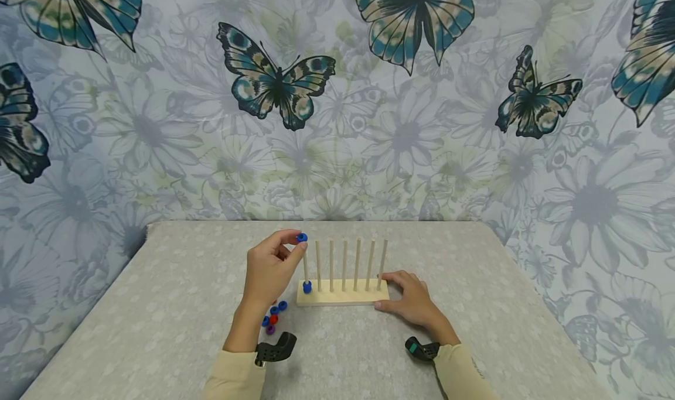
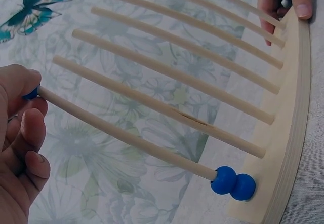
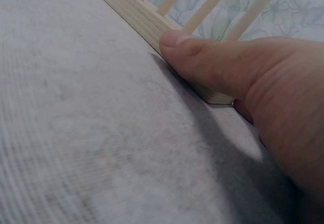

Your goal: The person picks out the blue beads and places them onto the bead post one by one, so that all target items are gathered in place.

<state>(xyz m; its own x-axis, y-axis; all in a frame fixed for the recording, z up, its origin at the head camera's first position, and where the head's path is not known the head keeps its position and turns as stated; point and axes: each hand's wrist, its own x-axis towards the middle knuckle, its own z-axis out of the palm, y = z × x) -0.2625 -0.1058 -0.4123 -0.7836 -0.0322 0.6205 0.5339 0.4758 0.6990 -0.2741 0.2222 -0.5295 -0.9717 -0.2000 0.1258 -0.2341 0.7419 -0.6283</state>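
Note:
My left hand (image 1: 271, 268) pinches a blue bead (image 1: 302, 237) between thumb and fingers at the top of the leftmost wooden peg (image 2: 126, 133). In the left wrist view that bead (image 2: 31, 93) meets the peg's tip and is partly covered by the fingers. Two more blue beads (image 2: 223, 180) are stacked at the foot of the same peg. The peg stand has a pale wooden base (image 1: 343, 297) and a row of several upright pegs. At its right end my right hand (image 1: 411, 299) grips the base, thumb on the front edge (image 3: 190, 57) and fingers behind.
Several loose beads lie on the cloth-covered table (image 1: 158, 330) beside my left forearm, among them a blue bead (image 1: 282, 306), a red bead (image 1: 273, 319) and a purple bead (image 1: 270, 330). A butterfly-patterned curtain (image 1: 337, 154) hangs behind the table's far edge.

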